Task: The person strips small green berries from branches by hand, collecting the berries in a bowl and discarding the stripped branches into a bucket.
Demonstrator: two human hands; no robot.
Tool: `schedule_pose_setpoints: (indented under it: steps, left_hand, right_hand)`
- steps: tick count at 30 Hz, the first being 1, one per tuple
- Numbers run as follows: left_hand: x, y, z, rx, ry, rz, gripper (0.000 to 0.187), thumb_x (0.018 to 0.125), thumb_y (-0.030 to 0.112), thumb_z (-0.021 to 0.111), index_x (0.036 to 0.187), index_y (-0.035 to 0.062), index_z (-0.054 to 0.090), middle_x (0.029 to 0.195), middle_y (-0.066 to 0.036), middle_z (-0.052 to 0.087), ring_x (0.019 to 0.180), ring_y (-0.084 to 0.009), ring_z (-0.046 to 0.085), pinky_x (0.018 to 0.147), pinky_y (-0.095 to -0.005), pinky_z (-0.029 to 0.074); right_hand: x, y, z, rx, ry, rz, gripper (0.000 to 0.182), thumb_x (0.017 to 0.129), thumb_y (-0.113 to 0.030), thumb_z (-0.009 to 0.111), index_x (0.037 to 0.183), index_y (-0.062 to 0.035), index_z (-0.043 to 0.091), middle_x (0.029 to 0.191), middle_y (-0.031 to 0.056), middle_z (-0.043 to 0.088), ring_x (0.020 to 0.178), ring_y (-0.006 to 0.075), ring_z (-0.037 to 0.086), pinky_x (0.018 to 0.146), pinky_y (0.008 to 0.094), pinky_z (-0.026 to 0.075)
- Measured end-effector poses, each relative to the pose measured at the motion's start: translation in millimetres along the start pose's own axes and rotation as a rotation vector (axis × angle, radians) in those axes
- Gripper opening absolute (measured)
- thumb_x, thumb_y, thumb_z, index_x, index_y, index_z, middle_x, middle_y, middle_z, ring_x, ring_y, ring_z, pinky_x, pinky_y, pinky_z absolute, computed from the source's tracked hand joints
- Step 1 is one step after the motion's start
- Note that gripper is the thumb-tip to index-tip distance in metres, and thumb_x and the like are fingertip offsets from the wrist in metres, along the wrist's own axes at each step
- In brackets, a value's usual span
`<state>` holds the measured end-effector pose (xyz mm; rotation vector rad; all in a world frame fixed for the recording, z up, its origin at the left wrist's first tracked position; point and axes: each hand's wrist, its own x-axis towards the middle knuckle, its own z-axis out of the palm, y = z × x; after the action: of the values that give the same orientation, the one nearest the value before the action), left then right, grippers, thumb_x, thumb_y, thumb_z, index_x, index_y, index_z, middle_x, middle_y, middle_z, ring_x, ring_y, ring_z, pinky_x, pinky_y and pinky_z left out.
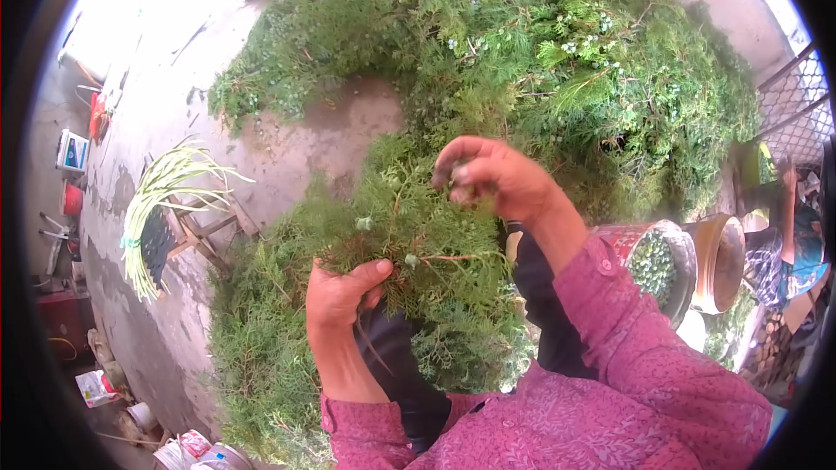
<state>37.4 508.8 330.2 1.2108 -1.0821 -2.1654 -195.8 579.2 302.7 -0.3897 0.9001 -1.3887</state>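
Observation:
My left hand (346, 292) is closed round the stem end of a leafy evergreen sprig (396, 209), thumb on top. The sprig spreads forward over my knees, with pale green cones (412, 260) on it. Just to the right and above the sprig, my right hand (509, 181) hovers with fingers curled in toward the thumb. It is slightly blurred, and what sits between its fingertips, if anything, is too small to name. A bucket (685, 283) holding many small green cones (651, 265) stands to my right.
Cut evergreen branches (557, 61) are heaped ahead and around my legs. A second bucket (730, 265) stands beyond the first. Another person (788, 252) is at the far right. Long green beans (144, 218) lie over a small stool (196, 239) at left.

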Motion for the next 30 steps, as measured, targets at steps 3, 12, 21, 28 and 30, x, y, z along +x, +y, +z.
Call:
schedule_pose_setpoints:
  steps: [3, 12, 21, 28, 30]
  left_hand:
    - [-2.7, -1.2, -2.1, 0.008, -0.06, 0.002, 0.029, 0.065, -0.006, 0.071, 0.09, 0.0005, 0.057, 0.067, -0.008, 0.059, 0.042, -0.01, 0.047, 0.033, -0.0215, 0.032]
    - [-1.1, -1.6, 3.9, 0.081, -0.088, -0.014, 0.025, 0.063, -0.004, 0.072, 0.083, 0.001, 0.059, 0.063, -0.004, 0.057, 0.041, -0.0095, 0.046, 0.034, -0.0217, 0.033]
    - [-0.5, -2.7, 1.1, 0.093, -0.091, -0.027, 0.027, 0.063, -0.003, 0.073, 0.086, 0.0015, 0.059, 0.063, -0.005, 0.058, 0.04, -0.0093, 0.046, 0.033, -0.0218, 0.033]
    - [-4.6, -1.2, 1.0, 0.064, -0.037, -0.01, 0.026, 0.064, -0.004, 0.072, 0.085, 0.0012, 0.058, 0.062, -0.005, 0.058, 0.04, -0.0095, 0.046, 0.033, -0.0218, 0.033]
    - [-5.9, 0.1, -1.2, 0.071, -0.009, -0.015, 0.026, 0.063, -0.004, 0.072, 0.085, 0.0012, 0.058, 0.061, -0.005, 0.058, 0.04, -0.0095, 0.046, 0.033, -0.0217, 0.032]
  right_hand:
    - [-0.9, 7.6, 5.4, 0.022, -0.107, 0.206, 0.016, 0.081, -0.013, 0.059, 0.096, -0.0069, 0.056, 0.084, 0.0007, 0.06, 0.063, 0.0075, 0.059, 0.041, 0.015, 0.036]
    - [0.7, 21.5, 25.1, -0.104, -0.213, 0.11, 0.028, 0.077, -0.013, 0.068, 0.101, -0.0035, 0.058, 0.09, 0.0006, 0.063, 0.065, 0.0079, 0.057, 0.059, 0.0197, 0.046]
    - [-2.8, 14.5, 32.9, -0.254, -0.19, 0.123, 0.029, 0.078, -0.013, 0.066, 0.103, 0.0002, 0.059, 0.09, 0.0034, 0.063, 0.083, 0.0087, 0.056, 0.076, 0.0243, 0.045]
    - [0.7, 0.1, 12.6, -0.278, 0.087, 0.095, 0.014, 0.082, -0.019, 0.06, 0.084, -0.0042, 0.06, 0.072, 0.002, 0.058, 0.06, 0.0045, 0.052, 0.046, 0.0167, 0.041]
    - [-0.6, -9.0, -12.1, 0.257, 0.021, -0.078, 0.012, 0.083, -0.015, 0.055, 0.084, -0.003, 0.055, 0.072, 0.0045, 0.056, 0.055, 0.004, 0.05, 0.036, 0.0138, 0.034]
